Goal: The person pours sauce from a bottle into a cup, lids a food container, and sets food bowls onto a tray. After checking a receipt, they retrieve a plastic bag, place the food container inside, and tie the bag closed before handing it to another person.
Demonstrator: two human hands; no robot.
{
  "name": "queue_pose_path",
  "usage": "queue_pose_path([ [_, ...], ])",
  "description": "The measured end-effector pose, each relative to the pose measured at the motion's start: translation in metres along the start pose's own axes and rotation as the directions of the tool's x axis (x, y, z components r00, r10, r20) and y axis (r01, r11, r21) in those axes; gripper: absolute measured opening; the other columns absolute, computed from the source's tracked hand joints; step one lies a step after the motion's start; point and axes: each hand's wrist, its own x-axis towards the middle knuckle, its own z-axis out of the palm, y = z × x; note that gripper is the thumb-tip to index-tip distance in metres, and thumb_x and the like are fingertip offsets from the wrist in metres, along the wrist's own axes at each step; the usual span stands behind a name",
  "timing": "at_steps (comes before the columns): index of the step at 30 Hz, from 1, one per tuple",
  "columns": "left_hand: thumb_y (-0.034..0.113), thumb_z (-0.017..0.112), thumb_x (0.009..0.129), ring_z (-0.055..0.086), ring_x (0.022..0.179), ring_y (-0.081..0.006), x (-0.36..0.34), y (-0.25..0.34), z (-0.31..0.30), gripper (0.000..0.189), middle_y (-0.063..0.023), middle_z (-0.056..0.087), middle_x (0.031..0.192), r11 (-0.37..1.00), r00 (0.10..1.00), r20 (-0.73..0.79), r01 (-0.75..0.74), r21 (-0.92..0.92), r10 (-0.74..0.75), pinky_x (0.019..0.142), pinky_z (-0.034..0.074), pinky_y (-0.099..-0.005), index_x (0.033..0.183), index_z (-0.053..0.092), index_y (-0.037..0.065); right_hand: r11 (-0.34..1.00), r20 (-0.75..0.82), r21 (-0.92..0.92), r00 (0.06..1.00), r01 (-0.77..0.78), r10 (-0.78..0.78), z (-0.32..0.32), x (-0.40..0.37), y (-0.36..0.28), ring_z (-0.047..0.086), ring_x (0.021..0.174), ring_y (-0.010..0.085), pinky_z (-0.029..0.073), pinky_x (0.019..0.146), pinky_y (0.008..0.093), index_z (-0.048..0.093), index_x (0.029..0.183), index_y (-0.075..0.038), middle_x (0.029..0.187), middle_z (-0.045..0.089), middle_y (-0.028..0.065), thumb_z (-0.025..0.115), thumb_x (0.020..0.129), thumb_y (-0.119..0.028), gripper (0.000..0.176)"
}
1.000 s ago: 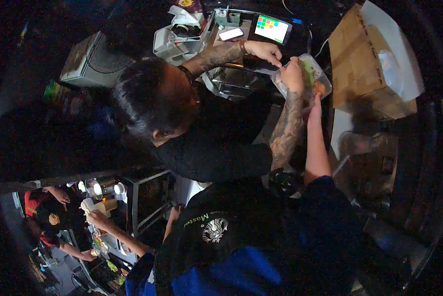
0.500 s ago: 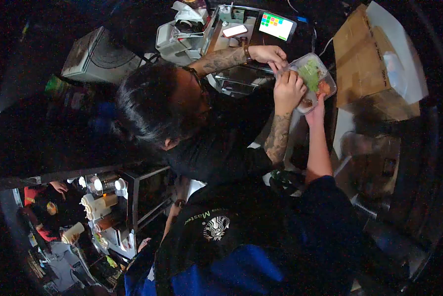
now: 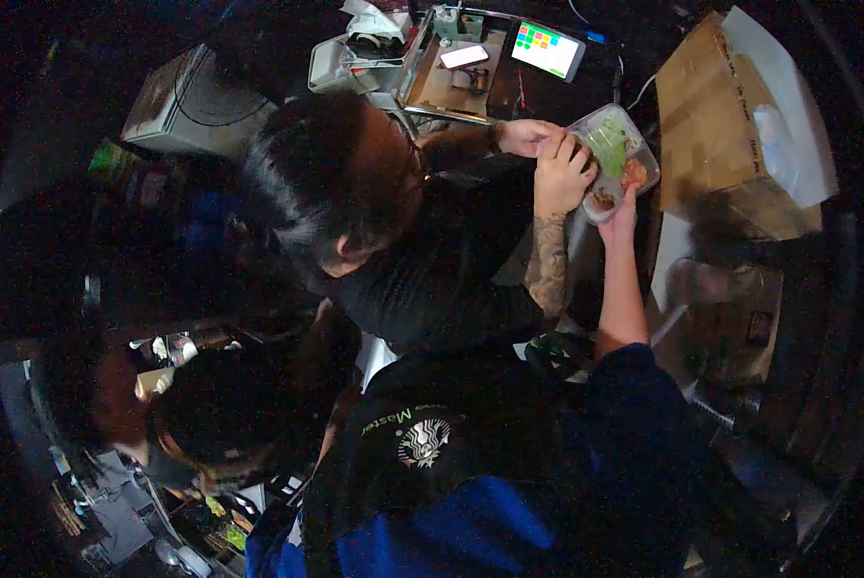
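Note:
My right hand (image 3: pixel 619 223) reaches up from a dark blue sleeve and grips the lower right edge of a clear plastic food container (image 3: pixel 649 154). Inside it are green leaves (image 3: pixel 609 144), an orange-red food (image 3: pixel 634 173) and a brown food (image 3: pixel 601 200) in separate parts. A co-worker's two hands meet at the container's left edge, one with a tattooed forearm, and what their fingers hold is too small to tell. A narrow strip of skin beside my apron (image 3: pixel 490 405) may be my left forearm; my left hand does not show.
The co-worker in black (image 3: pixel 432 279) leans in from the left. Behind are a lit tablet (image 3: pixel 546 50), a phone (image 3: pixel 465 57) on a tray and a white bin (image 3: pixel 328 65). A cardboard box (image 3: pixel 706 125) stands at right. Another person (image 3: pixel 230 414) is at lower left.
The co-worker's head has shifted slightly right, and their hands have closed up together at the container's edge. Another person has moved in at lower left, covering part of the counter.

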Motion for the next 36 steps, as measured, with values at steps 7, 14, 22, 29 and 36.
queue_pose_path([
  [7,0.028,0.053,0.093,0.060,0.100,-0.0386,-0.005,0.112,-0.031,0.035,-0.0252,0.063,0.102,0.999,0.996,-0.087,-0.013,-0.045,0.009,0.085,0.047,-0.0410,0.111,0.059,-0.002,0.998,-0.013,0.028,0.998,-0.055,0.056,0.007,-0.014,-0.009,0.048,0.121,0.0274,0.040,0.100,0.0449,0.041,0.136,-0.010,0.133,0.049,0.0093,0.031,0.096,-0.057,0.063],
  [14,0.024,0.051,0.093,0.059,0.105,-0.0396,0.001,0.156,-0.034,0.037,-0.0243,0.063,0.107,0.999,0.998,0.054,-0.018,-0.034,0.020,0.086,0.046,-0.0412,0.117,0.055,-0.004,0.997,0.029,0.065,0.999,-0.029,0.027,-0.012,-0.009,0.002,0.051,0.116,0.0264,0.043,0.097,0.0441,0.041,0.135,-0.013,0.129,0.052,0.0065,0.035,0.093,-0.062,0.065],
  [22,0.017,0.048,0.094,0.061,0.104,-0.0363,-0.008,0.188,-0.061,0.030,-0.0202,0.065,0.107,0.982,0.989,0.071,-0.119,-0.150,0.131,0.086,0.046,-0.0409,0.120,0.057,0.006,0.997,0.072,0.060,0.996,-0.053,0.049,0.000,-0.009,-0.004,0.044,0.126,0.0278,0.036,0.104,0.0440,0.034,0.141,-0.009,0.140,0.043,0.0100,0.026,0.096,-0.058,0.066],
  [29,0.012,0.046,0.094,0.062,0.103,-0.0322,0.004,0.176,-0.051,0.029,-0.0190,0.065,0.106,0.968,0.990,0.030,-0.129,-0.217,0.139,0.086,0.047,-0.0380,0.120,0.057,0.004,1.000,0.059,-0.017,0.998,-0.002,0.003,0.018,-0.020,-0.015,0.046,0.124,0.0282,0.037,0.103,0.0439,0.038,0.139,-0.009,0.137,0.047,0.0099,0.031,0.096,-0.057,0.065],
  [36,0.013,0.046,0.095,0.065,0.090,-0.0293,-0.007,0.202,-0.071,0.027,-0.0188,0.067,0.098,0.969,0.988,0.034,-0.142,-0.203,0.152,0.081,0.048,-0.0379,0.116,0.057,0.002,0.991,0.003,-0.123,0.998,0.055,-0.055,0.019,-0.042,-0.033,0.050,0.118,0.0283,0.043,0.097,0.0434,0.040,0.136,-0.008,0.133,0.049,0.0117,0.036,0.095,-0.058,0.065],
])
